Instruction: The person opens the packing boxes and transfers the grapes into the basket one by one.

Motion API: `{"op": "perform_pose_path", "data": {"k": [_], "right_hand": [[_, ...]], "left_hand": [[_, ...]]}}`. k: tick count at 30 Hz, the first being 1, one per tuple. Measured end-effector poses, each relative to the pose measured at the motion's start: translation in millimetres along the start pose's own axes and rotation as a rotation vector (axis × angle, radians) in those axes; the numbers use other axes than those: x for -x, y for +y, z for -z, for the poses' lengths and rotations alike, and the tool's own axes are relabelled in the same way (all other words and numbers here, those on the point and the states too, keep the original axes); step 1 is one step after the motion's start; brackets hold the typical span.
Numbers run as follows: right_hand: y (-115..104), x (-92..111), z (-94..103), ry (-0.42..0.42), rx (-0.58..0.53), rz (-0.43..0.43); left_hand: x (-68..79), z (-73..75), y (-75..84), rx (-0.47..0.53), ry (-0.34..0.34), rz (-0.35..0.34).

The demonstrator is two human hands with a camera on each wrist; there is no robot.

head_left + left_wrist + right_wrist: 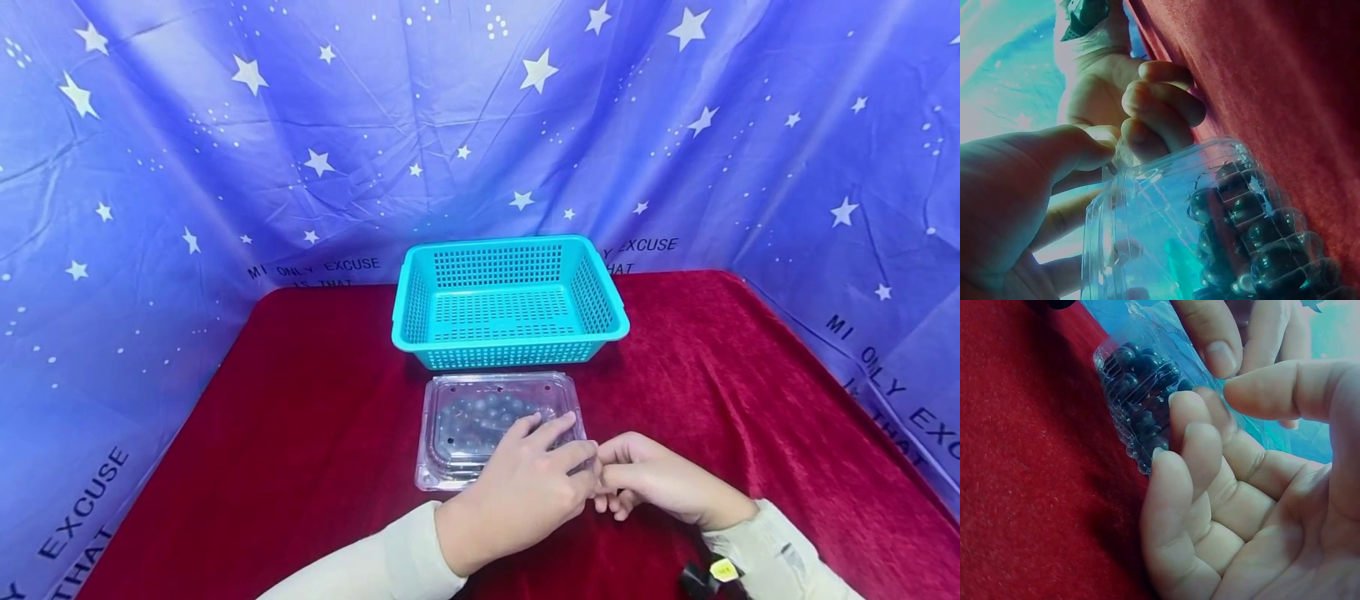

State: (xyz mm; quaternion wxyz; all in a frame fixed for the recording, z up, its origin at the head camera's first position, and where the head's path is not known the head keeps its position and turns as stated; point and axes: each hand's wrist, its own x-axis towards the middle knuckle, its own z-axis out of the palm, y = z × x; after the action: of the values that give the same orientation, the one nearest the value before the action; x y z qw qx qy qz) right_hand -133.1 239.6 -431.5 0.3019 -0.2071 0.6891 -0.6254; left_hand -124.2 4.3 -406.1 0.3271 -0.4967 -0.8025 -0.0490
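Note:
A clear plastic clamshell box (442, 429), its lid down, holds many dark round fruits (1275, 259) and sits on the red cloth. My left hand (521, 483) lies across the right part of the lid, its fingers spread over the top. In the left wrist view, that hand's thumb (1082, 147) and fingers grip the box's edge from two sides. At the near right corner my right hand (652, 479) pinches the box's rim between thumb and index finger. Its other fingers (1172, 494) curl loosely beside the box. The exact pinch point is partly hidden.
Just behind the box stands a turquoise plastic basket (510, 352) with latticed walls and nothing inside. Red velvety cloth (315, 433) covers the table. A blue curtain (375, 108) with white stars encloses the back and sides.

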Motion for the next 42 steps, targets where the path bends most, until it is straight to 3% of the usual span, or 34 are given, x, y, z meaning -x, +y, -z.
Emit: {"op": "perform_pose_path", "data": {"k": [13, 20, 27, 42], "right_hand": [[3, -3, 0.5, -0.006, 0.010, -0.016], [3, -5, 0.0, -0.015, 0.019, -0.019], [1, -5, -0.3, -0.013, 0.022, -0.027], [-1, -1, -2.6, -0.009, -0.001, -0.050]], "left_hand": [[2.7, 6.3, -0.5, -0.078, -0.057, -0.037], [2.4, 9.6, -2.9, -0.134, -0.035, -0.080], [4.9, 11.7, -4.0, -0.098, -0.048, -0.070], [9.9, 18.8, -7.9, -0.129, -0.043, -0.095]]}}
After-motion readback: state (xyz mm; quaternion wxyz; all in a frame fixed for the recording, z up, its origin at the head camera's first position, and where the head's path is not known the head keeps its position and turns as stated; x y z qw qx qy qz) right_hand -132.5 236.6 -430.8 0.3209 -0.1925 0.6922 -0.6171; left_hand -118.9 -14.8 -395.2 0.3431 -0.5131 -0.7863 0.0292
